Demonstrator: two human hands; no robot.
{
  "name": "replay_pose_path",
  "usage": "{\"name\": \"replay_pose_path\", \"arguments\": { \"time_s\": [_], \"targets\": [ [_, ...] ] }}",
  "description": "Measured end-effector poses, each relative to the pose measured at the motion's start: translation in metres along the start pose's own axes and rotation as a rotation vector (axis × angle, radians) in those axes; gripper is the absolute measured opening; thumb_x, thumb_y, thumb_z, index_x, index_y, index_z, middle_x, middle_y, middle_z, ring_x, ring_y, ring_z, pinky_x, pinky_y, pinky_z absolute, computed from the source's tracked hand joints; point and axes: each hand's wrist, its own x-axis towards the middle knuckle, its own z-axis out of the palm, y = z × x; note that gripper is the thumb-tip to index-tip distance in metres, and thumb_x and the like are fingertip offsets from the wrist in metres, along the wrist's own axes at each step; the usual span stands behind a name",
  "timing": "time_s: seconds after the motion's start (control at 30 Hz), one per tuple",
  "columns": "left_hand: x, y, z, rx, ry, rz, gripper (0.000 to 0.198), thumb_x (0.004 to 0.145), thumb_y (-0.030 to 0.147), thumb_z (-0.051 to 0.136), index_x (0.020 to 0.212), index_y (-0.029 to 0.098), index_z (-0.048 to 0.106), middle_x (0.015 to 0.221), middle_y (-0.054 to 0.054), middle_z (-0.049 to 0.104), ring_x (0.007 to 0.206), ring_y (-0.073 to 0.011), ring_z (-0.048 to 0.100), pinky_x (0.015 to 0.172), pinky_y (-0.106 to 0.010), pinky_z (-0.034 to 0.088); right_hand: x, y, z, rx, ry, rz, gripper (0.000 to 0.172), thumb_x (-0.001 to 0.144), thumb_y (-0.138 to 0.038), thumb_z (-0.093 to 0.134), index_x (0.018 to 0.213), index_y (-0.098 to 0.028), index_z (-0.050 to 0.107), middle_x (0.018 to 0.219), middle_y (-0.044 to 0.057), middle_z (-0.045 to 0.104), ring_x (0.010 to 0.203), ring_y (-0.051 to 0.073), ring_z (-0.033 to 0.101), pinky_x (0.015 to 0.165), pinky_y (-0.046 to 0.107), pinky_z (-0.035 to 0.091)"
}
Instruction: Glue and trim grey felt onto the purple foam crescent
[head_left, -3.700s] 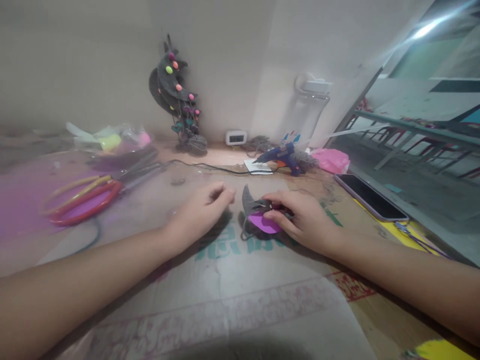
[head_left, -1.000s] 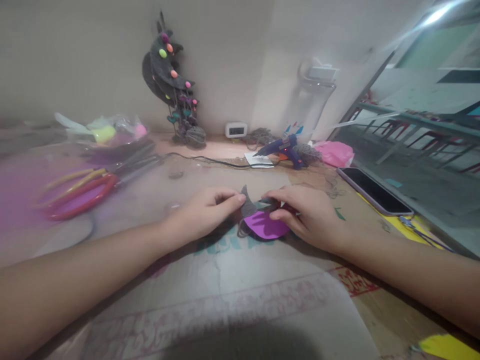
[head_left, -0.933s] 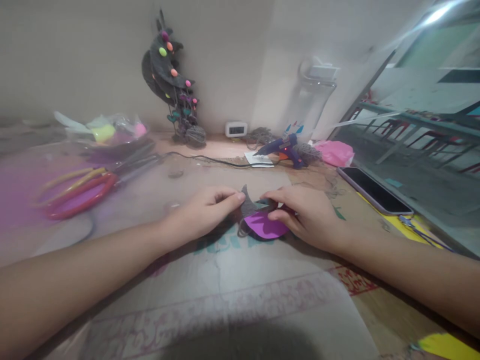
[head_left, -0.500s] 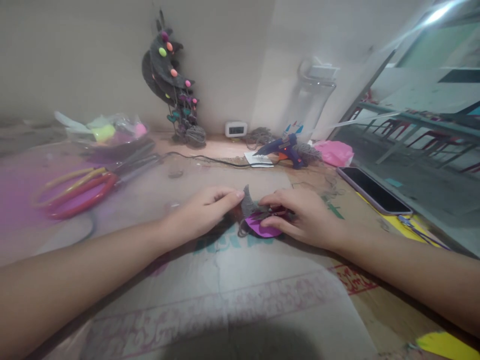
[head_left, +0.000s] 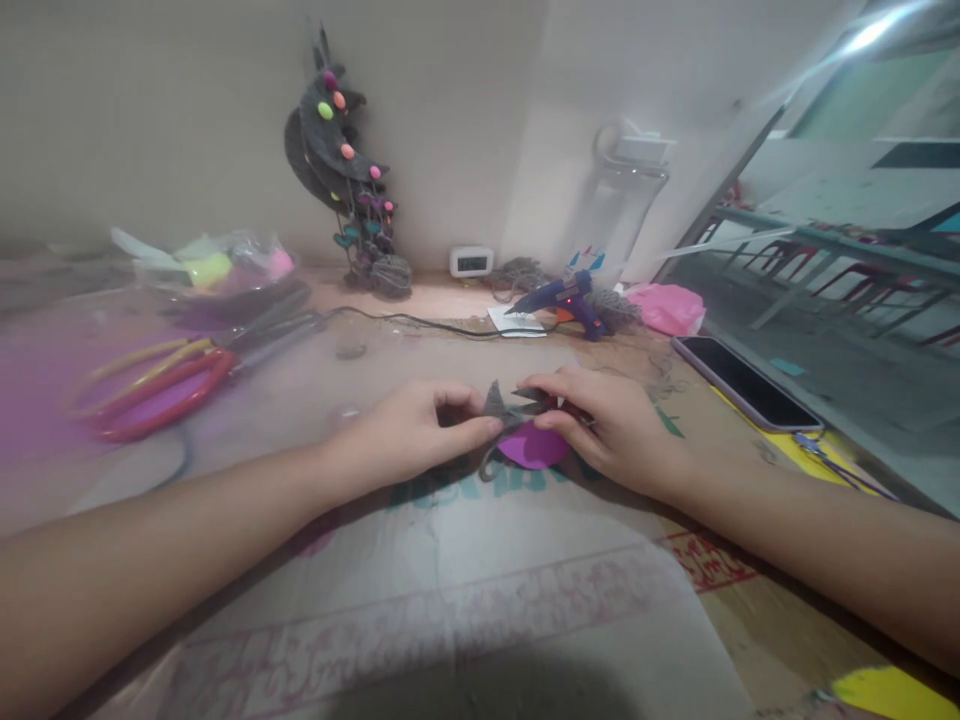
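My left hand (head_left: 442, 425) pinches a small grey yarn-wrapped crescent (head_left: 494, 400) between thumb and fingers. A loose yarn end curls below it. Close on its right, my right hand (head_left: 600, 415) grips small scissors (head_left: 531, 400), their dark blades apart and pointing left at the crescent. Most of the handle is hidden by my fingers. Under both lies a purple rounded piece (head_left: 534, 446) on the work surface, partly covered by my right thumb.
Large red-handled scissors (head_left: 169, 390) lie at left, near a clear bag of coloured bits (head_left: 217, 262). A blue glue gun (head_left: 562, 298), a white clock (head_left: 472, 262) and a decorated grey moon (head_left: 322, 140) stand behind. A phone (head_left: 750, 385) lies right, by a clear bottle (head_left: 626, 210).
My left thumb has moved down and right along the crescent. The small scissors' blades now show more clearly, and my right thumb has shifted up from the purple piece.
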Motion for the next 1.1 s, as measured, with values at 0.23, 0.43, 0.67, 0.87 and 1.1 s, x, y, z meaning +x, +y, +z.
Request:
{"name": "replay_pose_path", "arguments": {
  "time_s": [0.23, 0.43, 0.67, 0.87, 1.1],
  "targets": [
    [0.0009, 0.0001, -0.0003, 0.027, -0.015, 0.011, 0.036, 0.088, 0.046, 0.052, 0.067, 0.018, 0.061, 0.064, 0.000, 0.061, 0.061, -0.0127, 0.052, 0.057, -0.025, 0.038, -0.0005, -0.0009, 0.0026, -0.119, -0.002, -0.054, 0.035, 0.099, -0.040, 0.044, 0.109, -0.017, 0.068, 0.082, 0.006, 0.070, 0.071, 0.015, 0.063, 0.063, 0.026, 0.044],
    [0.0007, -0.0017, 0.0001, 0.070, 0.015, 0.058, 0.037, 0.088, 0.046, 0.051, 0.064, 0.018, 0.058, 0.064, 0.000, 0.059, 0.061, -0.0131, 0.052, 0.058, -0.025, 0.038, 0.0000, -0.0003, 0.0019, -0.148, -0.023, -0.055, 0.035, 0.099, -0.040, 0.044, 0.108, -0.017, 0.069, 0.083, 0.006, 0.070, 0.071, 0.014, 0.063, 0.062, 0.025, 0.043],
    [0.0006, -0.0017, 0.0002, 0.097, 0.002, 0.077, 0.034, 0.088, 0.043, 0.051, 0.065, 0.018, 0.058, 0.067, 0.000, 0.060, 0.065, -0.0134, 0.052, 0.061, -0.025, 0.038, 0.0012, 0.0000, 0.0025, -0.126, -0.017, -0.071, 0.033, 0.098, -0.038, 0.047, 0.107, -0.016, 0.070, 0.078, 0.005, 0.068, 0.068, 0.013, 0.061, 0.060, 0.025, 0.041],
    [0.0008, -0.0026, -0.0001, 0.064, -0.016, 0.047, 0.035, 0.088, 0.044, 0.051, 0.064, 0.018, 0.055, 0.064, 0.001, 0.056, 0.062, -0.0128, 0.050, 0.058, -0.025, 0.036, 0.0006, 0.0023, 0.0037, -0.099, -0.005, -0.091, 0.030, 0.097, -0.037, 0.049, 0.108, -0.018, 0.069, 0.076, 0.003, 0.067, 0.067, 0.013, 0.061, 0.061, 0.025, 0.041],
    [0.0014, -0.0032, -0.0012, 0.078, -0.013, 0.066, 0.034, 0.088, 0.042, 0.051, 0.064, 0.018, 0.055, 0.065, 0.002, 0.056, 0.062, -0.0124, 0.049, 0.059, -0.025, 0.037, 0.0011, 0.0031, 0.0050, -0.064, -0.026, -0.068, 0.031, 0.098, -0.037, 0.048, 0.107, -0.017, 0.069, 0.076, 0.003, 0.069, 0.066, 0.012, 0.061, 0.059, 0.025, 0.040]
  ]
}}
